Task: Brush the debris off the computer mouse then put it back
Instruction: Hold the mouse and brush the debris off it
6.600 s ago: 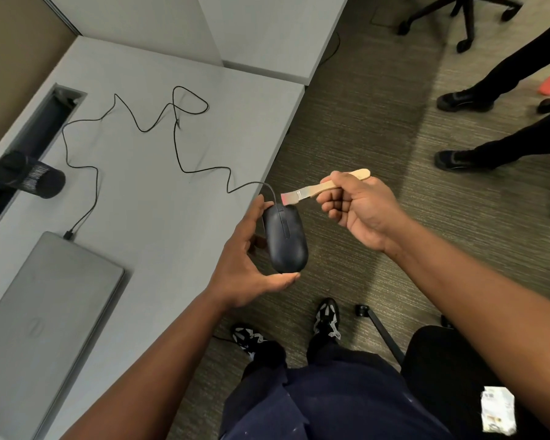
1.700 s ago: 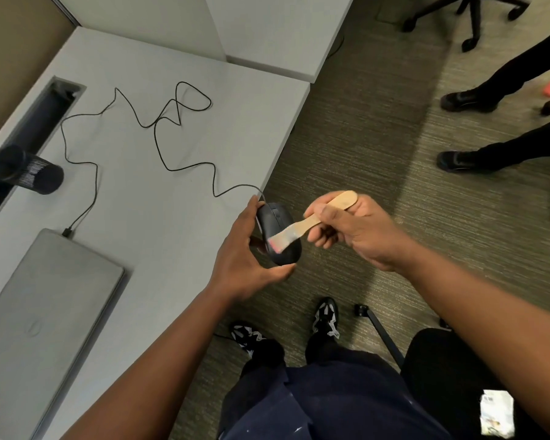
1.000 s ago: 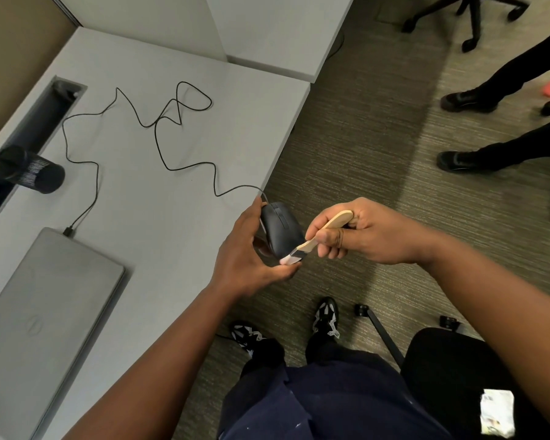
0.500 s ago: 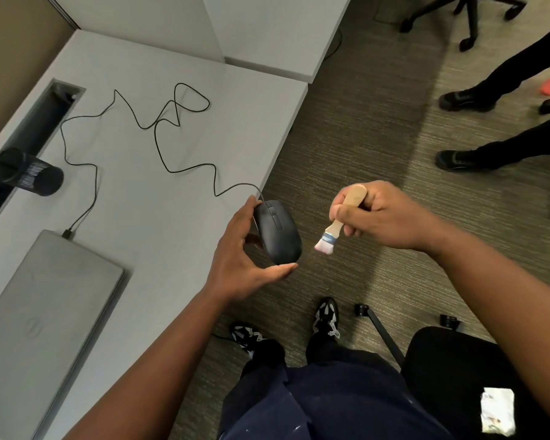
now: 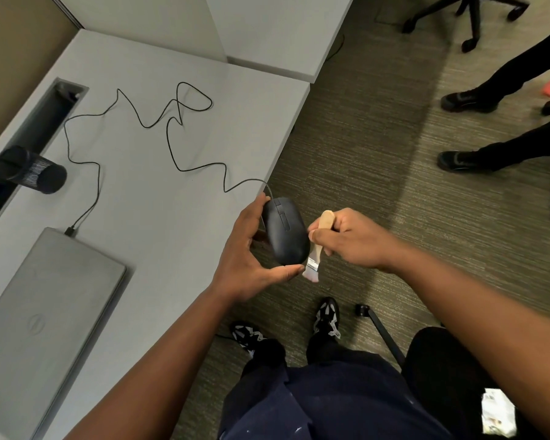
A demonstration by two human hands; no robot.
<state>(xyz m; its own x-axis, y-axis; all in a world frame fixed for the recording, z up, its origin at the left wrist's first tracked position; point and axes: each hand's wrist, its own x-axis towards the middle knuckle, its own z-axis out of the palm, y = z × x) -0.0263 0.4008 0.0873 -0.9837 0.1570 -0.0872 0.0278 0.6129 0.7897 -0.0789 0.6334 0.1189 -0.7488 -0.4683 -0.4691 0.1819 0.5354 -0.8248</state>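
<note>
A black wired computer mouse (image 5: 285, 235) is held just past the desk's right edge, above the carpet, top side up. My left hand (image 5: 250, 258) grips it from the left and below, thumb under its rear end. My right hand (image 5: 351, 238) holds a small wooden-handled brush (image 5: 318, 246) upright against the mouse's right side. The pale bristles point down, next to my left thumb tip. The mouse's thin black cable (image 5: 178, 144) winds back across the grey desk (image 5: 159, 217).
A closed grey laptop (image 5: 42, 315) lies at the desk's near left with a cable plugged in. A black mesh cup (image 5: 32, 173) lies by the cable slot. Another person's legs and shoes (image 5: 477, 131) stand on the carpet to the right. Office chairs sit behind and below me.
My right hand has brought the brush back from the right to the mouse's right side, bristles turned down. The left hand has kept the mouse almost still.
</note>
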